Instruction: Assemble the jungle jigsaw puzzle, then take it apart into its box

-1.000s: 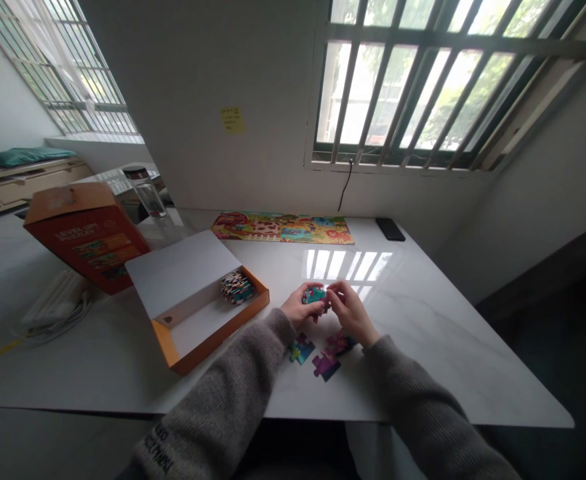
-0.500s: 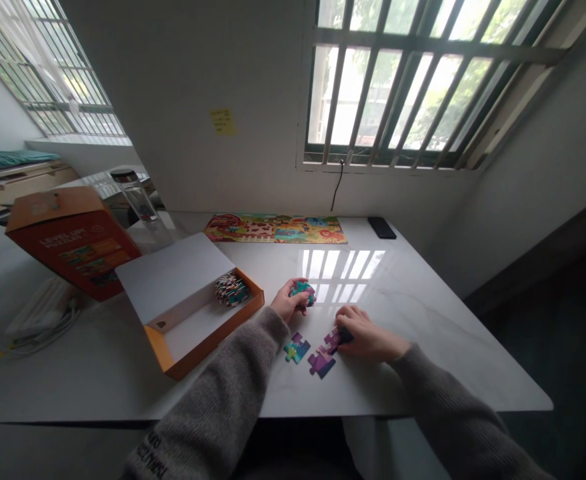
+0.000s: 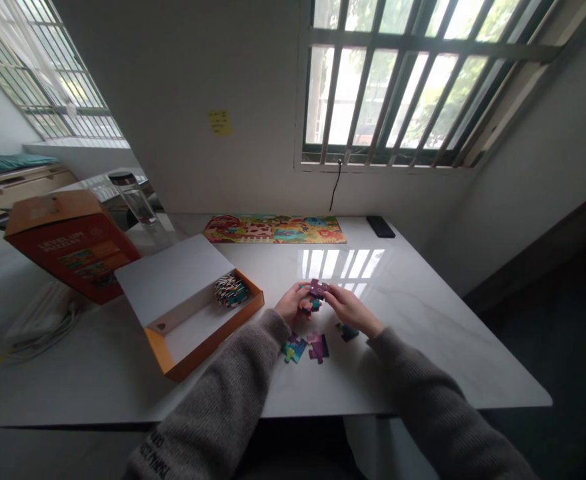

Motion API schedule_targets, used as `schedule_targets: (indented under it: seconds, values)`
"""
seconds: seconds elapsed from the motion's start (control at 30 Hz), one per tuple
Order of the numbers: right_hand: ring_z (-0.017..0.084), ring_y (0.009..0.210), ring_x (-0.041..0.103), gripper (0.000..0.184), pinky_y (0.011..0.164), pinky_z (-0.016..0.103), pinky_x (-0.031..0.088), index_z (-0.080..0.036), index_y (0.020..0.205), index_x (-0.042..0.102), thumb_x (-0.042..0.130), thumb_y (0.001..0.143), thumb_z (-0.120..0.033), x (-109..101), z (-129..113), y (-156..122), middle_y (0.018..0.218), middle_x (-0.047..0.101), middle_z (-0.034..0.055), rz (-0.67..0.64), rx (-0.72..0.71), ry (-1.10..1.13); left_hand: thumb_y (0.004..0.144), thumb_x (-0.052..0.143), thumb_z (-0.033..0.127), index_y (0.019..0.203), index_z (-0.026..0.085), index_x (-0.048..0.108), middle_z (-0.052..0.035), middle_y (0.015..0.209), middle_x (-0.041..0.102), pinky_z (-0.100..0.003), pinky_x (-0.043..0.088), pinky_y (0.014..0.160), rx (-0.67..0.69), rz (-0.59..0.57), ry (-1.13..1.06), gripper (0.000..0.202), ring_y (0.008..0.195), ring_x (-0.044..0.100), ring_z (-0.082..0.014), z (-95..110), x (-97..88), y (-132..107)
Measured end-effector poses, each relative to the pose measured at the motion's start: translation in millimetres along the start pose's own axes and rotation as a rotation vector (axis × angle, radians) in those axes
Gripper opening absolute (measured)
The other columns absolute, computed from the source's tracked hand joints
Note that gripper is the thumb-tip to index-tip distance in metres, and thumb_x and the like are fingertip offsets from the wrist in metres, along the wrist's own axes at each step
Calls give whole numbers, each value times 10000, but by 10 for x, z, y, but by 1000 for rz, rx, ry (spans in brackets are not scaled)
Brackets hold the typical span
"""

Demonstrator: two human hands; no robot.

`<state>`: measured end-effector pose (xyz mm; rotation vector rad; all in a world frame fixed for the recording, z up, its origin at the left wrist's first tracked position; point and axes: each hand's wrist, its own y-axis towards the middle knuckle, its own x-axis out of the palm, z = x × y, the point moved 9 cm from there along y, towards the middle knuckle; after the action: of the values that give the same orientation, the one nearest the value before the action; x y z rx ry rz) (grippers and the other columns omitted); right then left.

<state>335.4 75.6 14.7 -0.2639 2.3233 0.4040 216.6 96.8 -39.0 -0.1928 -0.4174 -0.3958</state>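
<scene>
My left hand [image 3: 293, 305] is closed around a small stack of puzzle pieces [image 3: 311, 303] just above the white table [image 3: 423, 333]. My right hand [image 3: 349, 308] pinches a purple puzzle piece [image 3: 317, 288] and holds it against the top of that stack. Three loose pieces lie on the table just in front of my hands: a blue-green one [image 3: 293, 348], a purple one [image 3: 319, 347] and a dark one [image 3: 347, 331]. Both arms wear grey knitted sleeves.
An open orange box [image 3: 207, 333] with a bundle of pieces [image 3: 231, 290] lies left of my hands. Behind it stand an orange carton [image 3: 73, 243] and a glass bottle [image 3: 135, 198]. A finished puzzle strip [image 3: 275, 229] and a phone [image 3: 380, 227] lie near the wall.
My right hand set a piece down on the table, then rose with a purple piece and came back to the stack in my left hand. The loose pieces have shifted slightly.
</scene>
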Motion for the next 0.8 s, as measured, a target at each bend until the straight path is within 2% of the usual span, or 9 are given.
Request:
schedule_targets:
  seconds: [0.1,0.17,0.27,0.33,0.4,0.47,0.53,0.63,0.8]
  values:
    - [214,819,577,298,790,340,422,-200,862,579,391,1010,-378,65,-166,11,843,635,62,-26,-69,-252,649,839,463,1110,131,551,-19,750,625,-219,454,431,60,22,104,637,558,603,-137,37,-28,-9]
    - [225,858,574,311,838,361,425,-202,845,592,381,1017,-356,4,-182,-42,846,624,72,-41,-104,-333,633,848,418,1116,132,551,-20,755,627,-216,451,428,76,28,103,635,583,625,-153,41,-51,-6]
    - [236,971,563,207,911,386,448,-220,1005,629,466,979,-346,-177,-39,-208,975,623,83,-87,-108,-254,641,816,348,1129,138,532,-57,816,657,-202,431,419,58,30,20,602,689,684,-209,32,-76,6]
    - [265,1118,526,319,1002,433,427,-258,1168,619,640,870,-369,-252,125,-360,1160,590,92,-158,-64,-244,632,795,293,1142,137,522,-62,819,663,-198,428,416,30,18,-22,600,708,692,-220,24,-68,9]
    - [284,1211,483,448,1057,456,396,-294,1201,621,738,770,-333,-263,263,-516,1272,539,86,-241,-17,-260,623,775,255,1157,138,510,-72,832,672,-197,428,415,6,-1,-56,607,730,699,-231,26,-45,6]
    - [285,1224,474,431,1059,454,394,-295,1147,640,758,733,-282,-256,340,-632,1283,527,78,-285,20,-276,618,754,234,1158,138,504,-89,861,680,-198,428,415,-6,-12,-79,603,756,705,-242,39,-27,0]
    - [280,1157,504,369,1005,438,428,-260,1048,644,775,702,-268,-256,377,-678,1211,557,80,-280,50,-287,612,734,218,1152,137,504,-98,882,682,-200,429,416,-10,-12,-86,592,771,707,-250,53,-27,-5]
    - [220,888,558,262,804,365,488,-215,885,576,746,735,-346,-258,418,-632,957,605,51,-218,105,-183,606,711,191,1151,138,505,-97,887,677,-208,440,420,-13,5,-71,586,772,705,-253,61,-57,-4]
    - [114,554,486,319,524,251,406,-212,931,483,558,897,-520,-188,342,-348,698,533,-40,-3,122,416,646,703,205,1137,142,516,-67,831,651,-233,466,425,-39,32,-49,528,657,676,-207,14,-87,14]
